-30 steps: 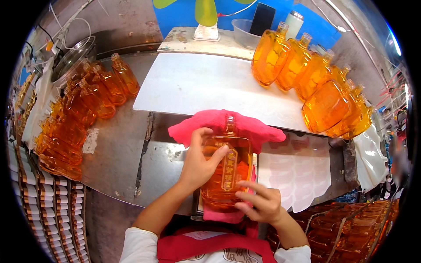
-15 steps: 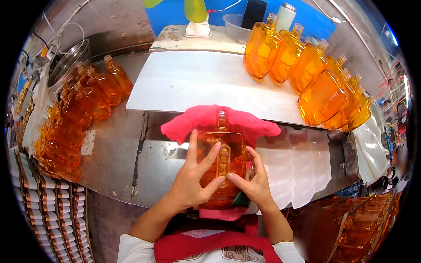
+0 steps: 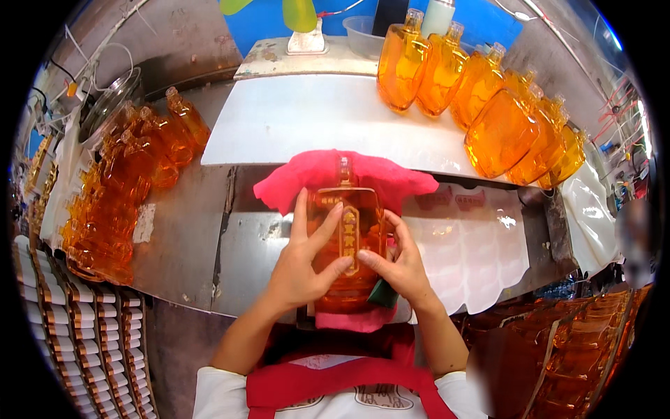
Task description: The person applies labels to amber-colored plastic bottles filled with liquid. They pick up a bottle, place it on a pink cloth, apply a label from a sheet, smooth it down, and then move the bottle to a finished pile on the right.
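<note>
A flat amber glass bottle (image 3: 347, 209) with a gold label strip down its front lies on a pink cloth (image 3: 321, 174) on the metal bench (image 3: 188, 230). My left hand (image 3: 301, 262) rests on the bottle's left side, its fingers spread and one fingertip on the label. On the bottle's right side sits my right hand (image 3: 398, 264), with its thumb pressing the label's lower part. A small dark green pad (image 3: 382, 295) shows under my right palm.
Several filled amber bottles (image 3: 488, 105) stand at the back right on a white board (image 3: 314, 119). More amber bottles (image 3: 125, 174) crowd the left. A white sheet of labels (image 3: 474, 251) lies to the right. Rows of small boxes (image 3: 77, 328) fill the lower left.
My right hand has come up from the bottle's lower edge to its right side. Both hands now press along the label, and the bottle sits a little further from me.
</note>
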Tool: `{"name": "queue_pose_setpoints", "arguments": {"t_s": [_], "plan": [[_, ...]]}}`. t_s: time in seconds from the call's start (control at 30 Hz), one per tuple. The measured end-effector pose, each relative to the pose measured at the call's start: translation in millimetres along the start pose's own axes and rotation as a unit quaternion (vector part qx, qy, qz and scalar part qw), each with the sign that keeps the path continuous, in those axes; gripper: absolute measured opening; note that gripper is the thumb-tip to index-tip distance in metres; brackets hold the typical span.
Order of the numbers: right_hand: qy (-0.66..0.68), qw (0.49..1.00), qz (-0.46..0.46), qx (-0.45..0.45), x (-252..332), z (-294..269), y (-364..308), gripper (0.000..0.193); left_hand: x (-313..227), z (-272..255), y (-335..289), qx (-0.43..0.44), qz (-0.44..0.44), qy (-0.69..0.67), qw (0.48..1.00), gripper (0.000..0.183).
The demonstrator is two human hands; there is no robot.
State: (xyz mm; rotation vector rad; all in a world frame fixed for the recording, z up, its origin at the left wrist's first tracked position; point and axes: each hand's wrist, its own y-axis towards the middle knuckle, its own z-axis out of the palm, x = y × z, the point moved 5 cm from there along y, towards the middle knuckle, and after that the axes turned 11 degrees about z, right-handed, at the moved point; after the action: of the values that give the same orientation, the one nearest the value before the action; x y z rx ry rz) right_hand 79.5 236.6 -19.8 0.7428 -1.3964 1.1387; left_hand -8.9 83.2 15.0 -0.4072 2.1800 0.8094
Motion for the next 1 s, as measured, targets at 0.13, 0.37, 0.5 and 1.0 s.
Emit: {"name": "queue_pose_setpoints", "arguments": {"t_s": [0.13, 0.37, 0.5, 1.0], "plan": [[0.015, 1.0, 0.017, -0.021, -0.1, -12.9, -2.8, 0.07, 10.1, -9.7, -6.9, 0.012, 0.0, -0.074, 0.997, 0.059], [-0.034, 0.999, 0.001, -0.039, 2.0, -10.1, -7.2, 0.068, -1.8, -13.8, -0.9, 0.035, -0.007, -0.051, 0.998, 0.056], [-0.02, 1.0, -0.002, -0.018, 10.0, 2.3, -7.4, 0.071, -4.0, -7.4, 1.6, 0.043, -0.018, -0.016, 0.999, 0.06], [-0.006, 1.0, 0.023, -0.01, 6.7, 3.2, -6.5, 0.078, 0.1, -8.4, 2.3, 0.056, 0.01, 0.046, 0.997, 0.068]]}}
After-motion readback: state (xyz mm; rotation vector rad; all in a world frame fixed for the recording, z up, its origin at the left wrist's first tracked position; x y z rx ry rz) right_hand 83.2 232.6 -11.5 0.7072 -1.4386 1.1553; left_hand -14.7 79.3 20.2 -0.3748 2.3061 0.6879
